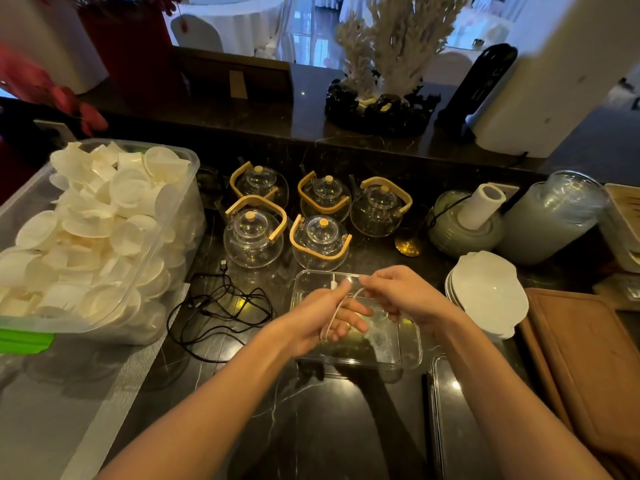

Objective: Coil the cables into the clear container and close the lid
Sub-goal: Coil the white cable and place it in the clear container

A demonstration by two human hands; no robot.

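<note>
Both grips hold the white cable (333,315) over the clear container (410,355): my left hand (320,318) has it looped around the fingers, my right hand (401,292) pinches the strand. Left of the container, a black cable (221,306) lies tangled on the worktop (311,410).

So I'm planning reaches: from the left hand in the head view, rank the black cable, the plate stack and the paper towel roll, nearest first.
From the left hand:
1. Black cable, just to its left on the counter.
2. Plate stack, to the right, past the right hand.
3. Paper towel roll, far back right.
</note>
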